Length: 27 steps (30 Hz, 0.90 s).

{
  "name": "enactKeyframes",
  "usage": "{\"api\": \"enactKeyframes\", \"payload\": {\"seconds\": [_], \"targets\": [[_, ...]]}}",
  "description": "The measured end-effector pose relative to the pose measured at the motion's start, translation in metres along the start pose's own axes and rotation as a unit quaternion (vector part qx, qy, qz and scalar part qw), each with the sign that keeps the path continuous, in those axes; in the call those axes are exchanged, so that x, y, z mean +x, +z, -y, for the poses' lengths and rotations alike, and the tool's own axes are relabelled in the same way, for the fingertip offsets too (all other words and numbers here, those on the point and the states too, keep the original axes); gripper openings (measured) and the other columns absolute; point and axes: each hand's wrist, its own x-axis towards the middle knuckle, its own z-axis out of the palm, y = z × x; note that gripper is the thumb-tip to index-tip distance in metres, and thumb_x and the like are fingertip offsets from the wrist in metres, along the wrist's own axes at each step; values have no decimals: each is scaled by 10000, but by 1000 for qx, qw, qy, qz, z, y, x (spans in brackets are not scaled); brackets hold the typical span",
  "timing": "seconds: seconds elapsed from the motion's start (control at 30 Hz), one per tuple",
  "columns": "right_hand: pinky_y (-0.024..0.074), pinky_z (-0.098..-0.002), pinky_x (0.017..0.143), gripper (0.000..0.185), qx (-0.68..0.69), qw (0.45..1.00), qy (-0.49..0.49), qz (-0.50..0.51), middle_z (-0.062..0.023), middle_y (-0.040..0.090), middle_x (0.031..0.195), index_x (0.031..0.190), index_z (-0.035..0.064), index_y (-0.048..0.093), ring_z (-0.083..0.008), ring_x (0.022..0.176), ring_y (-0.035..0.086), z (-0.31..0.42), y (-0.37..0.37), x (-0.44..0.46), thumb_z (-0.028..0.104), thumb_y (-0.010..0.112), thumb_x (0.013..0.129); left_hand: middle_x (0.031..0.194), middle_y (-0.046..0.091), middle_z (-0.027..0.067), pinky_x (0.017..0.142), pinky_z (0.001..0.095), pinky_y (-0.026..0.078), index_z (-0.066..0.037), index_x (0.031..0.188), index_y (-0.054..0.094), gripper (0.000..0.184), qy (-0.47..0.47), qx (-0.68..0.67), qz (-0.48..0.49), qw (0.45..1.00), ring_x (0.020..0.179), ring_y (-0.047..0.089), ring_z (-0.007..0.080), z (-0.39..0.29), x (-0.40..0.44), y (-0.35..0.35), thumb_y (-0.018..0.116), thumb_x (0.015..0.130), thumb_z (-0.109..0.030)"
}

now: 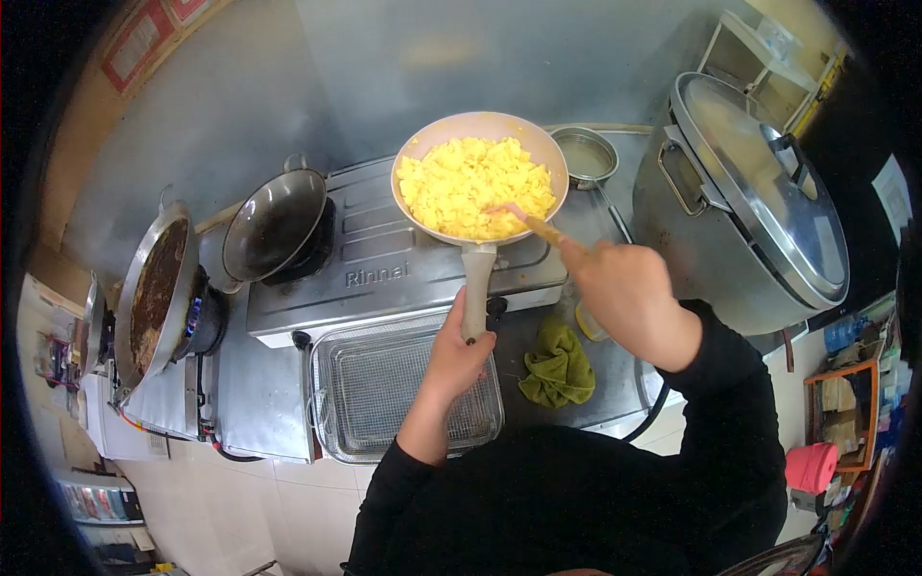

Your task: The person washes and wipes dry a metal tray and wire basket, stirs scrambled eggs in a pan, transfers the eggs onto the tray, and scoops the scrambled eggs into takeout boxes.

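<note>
My left hand (455, 355) is wrapped round the beige handle of a frying pan (415, 144), which is over the right side of the stove. Yellow scrambled eggs (466, 182) in small chunks fill much of the pan. In my right hand (624, 293) is a spatula (545, 230) with a wooden handle and a pinkish head. The head rests among the eggs at the pan's near right side, and its lower edge is hidden by them.
A Rinnai stove (403, 278) carries a dark wok (279, 226) at left. Farther left, a larger wok (158, 298) sits over a blue flame. A wire-mesh tray (384, 374), green cloth (559, 365), small strainer (588, 156) and big lidded pot (663, 230) surround my hands.
</note>
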Motion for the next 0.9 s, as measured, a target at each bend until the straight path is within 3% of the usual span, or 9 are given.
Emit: {"api": "enactKeyframes", "payload": {"seconds": [0.27, 0.37, 0.4, 0.5, 0.53, 0.63, 0.73, 0.83, 0.9], "targets": [[457, -328, 490, 381, 93, 993, 62, -24, -57, 574, 647, 1157, 142, 572, -221, 577, 603, -2, 89, 50, 148, 589, 777, 875, 562, 69, 409, 250, 409, -136, 1447, 215, 708, -22, -92, 10, 995, 556, 497, 110, 8, 3, 6, 568, 834, -116], [470, -369, 586, 317, 84, 972, 20, -218, -75, 593, 715, 1090, 146, 615, -246, 692, 608, -3, 55, 31, 136, 616, 773, 762, 515, 16, 396, 237, 376, -150, 1445, 225, 671, -38, -155, 23, 987, 522, 470, 93, 16, 3, 5, 558, 863, -139], [465, -387, 654, 217, 167, 961, 40, -218, -91, 608, 781, 984, 108, 649, -265, 764, 594, 2, 36, 23, 107, 627, 768, 725, 493, -8, 404, 220, 373, -156, 1437, 252, 620, -66, -163, 20, 984, 502, 457, 79, 7, -3, 4, 541, 889, -177], [474, -382, 651, 155, 323, 935, 57, -135, -88, 617, 797, 924, 91, 656, -285, 760, 595, 35, 46, -16, 92, 620, 773, 728, 506, -10, 419, 212, 390, -154, 1421, 297, 576, -88, -160, 25, 983, 508, 464, 72, 11, -8, -1, 535, 901, -213], [481, -395, 611, 118, 310, 942, 32, -127, -92, 577, 731, 873, 74, 620, -282, 681, 583, 49, 65, -26, 104, 593, 762, 743, 517, -12, 432, 204, 401, -146, 1401, 343, 526, -98, -159, 22, 982, 513, 471, 69, 12, -11, -3, 515, 920, -269], [501, -374, 655, 151, 380, 923, 35, -52, -95, 591, 801, 904, 64, 625, -280, 709, 586, 87, 140, -41, 77, 568, 764, 767, 528, -9, 438, 200, 402, -133, 1389, 363, 509, -99, -165, -16, 981, 511, 471, 72, 19, -16, -12, 497, 932, -313], [507, -348, 707, 170, 370, 921, 38, -117, -81, 599, 909, 922, 61, 637, -260, 791, 593, 112, 185, -34, 84, 565, 769, 812, 521, 12, 439, 195, 398, -120, 1379, 374, 503, -80, -149, -47, 984, 549, 475, 74, 20, -24, -19, 475, 942, -349], [500, -335, 740, 177, 305, 941, -33, -146, -55, 593, 995, 921, 65, 650, -235, 870, 585, 114, 192, -23, 108, 576, 766, 826, 513, 21, 437, 192, 395, -120, 1380, 369, 505, -69, -151, -57, 984, 571, 476, 72, 22, -33, -26, 476, 942, -347], [498, -330, 751, 167, 297, 944, -40, -137, -42, 593, 979, 905, 65, 652, -224, 882, 581, 115, 204, -17, 129, 585, 766, 830, 510, 24, 435, 190, 394, -119, 1382, 365, 506, -69, -152, -57, 984, 575, 475, 69, 25, -36, -29, 476, 943, -344]]}}
